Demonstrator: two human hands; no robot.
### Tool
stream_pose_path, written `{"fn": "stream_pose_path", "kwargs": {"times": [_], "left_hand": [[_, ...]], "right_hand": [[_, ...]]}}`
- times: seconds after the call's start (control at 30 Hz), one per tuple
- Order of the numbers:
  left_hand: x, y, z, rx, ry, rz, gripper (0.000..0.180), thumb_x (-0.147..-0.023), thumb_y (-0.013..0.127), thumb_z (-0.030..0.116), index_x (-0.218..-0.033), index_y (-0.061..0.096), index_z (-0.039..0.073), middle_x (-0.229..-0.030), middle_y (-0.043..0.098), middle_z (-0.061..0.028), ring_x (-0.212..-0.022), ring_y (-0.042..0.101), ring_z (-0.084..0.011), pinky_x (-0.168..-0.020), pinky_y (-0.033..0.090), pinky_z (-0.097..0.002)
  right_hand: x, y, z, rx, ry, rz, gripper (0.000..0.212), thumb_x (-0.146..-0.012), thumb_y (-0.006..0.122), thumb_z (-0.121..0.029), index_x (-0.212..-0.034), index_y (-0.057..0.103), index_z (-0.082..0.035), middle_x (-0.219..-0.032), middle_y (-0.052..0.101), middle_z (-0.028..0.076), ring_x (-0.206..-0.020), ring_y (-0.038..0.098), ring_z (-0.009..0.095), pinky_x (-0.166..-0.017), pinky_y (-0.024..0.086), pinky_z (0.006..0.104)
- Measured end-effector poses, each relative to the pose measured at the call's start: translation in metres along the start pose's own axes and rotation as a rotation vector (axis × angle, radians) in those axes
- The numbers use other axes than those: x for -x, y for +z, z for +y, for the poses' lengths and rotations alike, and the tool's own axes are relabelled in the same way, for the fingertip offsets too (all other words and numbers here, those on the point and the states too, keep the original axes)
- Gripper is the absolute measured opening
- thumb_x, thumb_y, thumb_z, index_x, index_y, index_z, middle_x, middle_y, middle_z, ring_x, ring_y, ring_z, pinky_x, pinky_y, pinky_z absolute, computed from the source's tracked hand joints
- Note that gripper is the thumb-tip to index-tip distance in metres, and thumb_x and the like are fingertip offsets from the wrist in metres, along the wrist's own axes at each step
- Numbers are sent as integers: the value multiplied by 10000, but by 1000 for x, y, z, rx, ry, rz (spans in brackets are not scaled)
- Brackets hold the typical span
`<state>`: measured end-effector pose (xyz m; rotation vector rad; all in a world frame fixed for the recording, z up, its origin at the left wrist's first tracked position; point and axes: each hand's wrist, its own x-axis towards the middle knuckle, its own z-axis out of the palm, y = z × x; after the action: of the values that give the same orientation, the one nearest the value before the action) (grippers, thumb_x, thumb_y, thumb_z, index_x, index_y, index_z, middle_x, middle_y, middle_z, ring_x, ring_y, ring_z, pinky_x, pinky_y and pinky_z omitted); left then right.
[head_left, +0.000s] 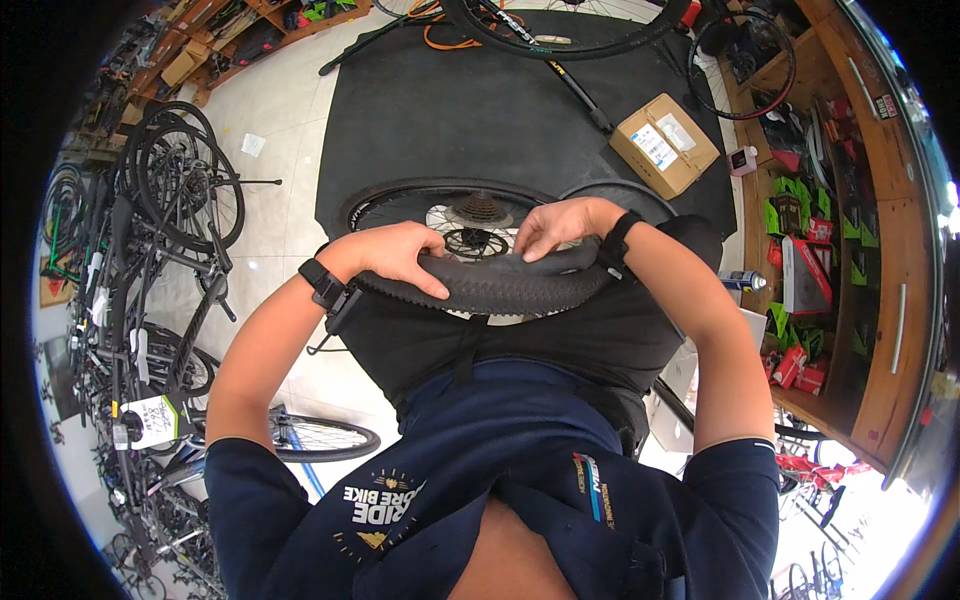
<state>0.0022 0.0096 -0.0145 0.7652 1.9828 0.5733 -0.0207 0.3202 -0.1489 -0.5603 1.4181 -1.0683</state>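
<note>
Clasping the near arc of a knobbly tyre over the thighs with the left hand, thumb on the tread; holding the right hand at the inner edge, fingertips gathered close, but cannot tell around what; spanning the near stretch sideways, left hand to right; facing a cassette just beyond and between both hands, a cardboard box farther off, ahead-right of the right hand.

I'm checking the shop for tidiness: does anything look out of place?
What looks like a scrap of white paper lies loose on the pale floor, left of the dark mat; it seems dropped rather than placed. No spill stands out.
</note>
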Motion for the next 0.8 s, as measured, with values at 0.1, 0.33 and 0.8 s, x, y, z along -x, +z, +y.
{"fn": "stream_pose_path", "kwargs": {"times": [0.1, 0.33, 0.8], "left_hand": [[-2, 3, 8, 54, -63, -82, 627, -725, 854, 547, -922, 675, -21, -843, 688, -106, -809, 650, -212, -730, 516, -340], [-37, 26, 26, 44, -163, -20, 670, -659, 891, 546, -927, 656, -21, -826, 668, -107, -800, 649, -228, -702, 509, -339], [-41, 34, 19, 146, 91, -44, 498, -648, 921, 308, -733, 530, 11, -640, 498, -30, -638, 474, -138, -587, 383, -346]], "right_hand": [[13, -11, 12, 182, 128, -65, 514, -885, 779, -346, -1288, 675, -44, -1190, 703, 59, -1049, 631, 192, -874, 521, 336], [9, 5, 26, 201, -1, 141, 291, -871, 783, -163, -1098, 724, 10, -1012, 737, 41, -935, 661, 156, -862, 515, 312], [2, -4, 26, 340, 101, -109, 458, -840, 799, -363, -1156, 730, -39, -1064, 748, 66, -947, 669, 208, -851, 505, 343]]}}
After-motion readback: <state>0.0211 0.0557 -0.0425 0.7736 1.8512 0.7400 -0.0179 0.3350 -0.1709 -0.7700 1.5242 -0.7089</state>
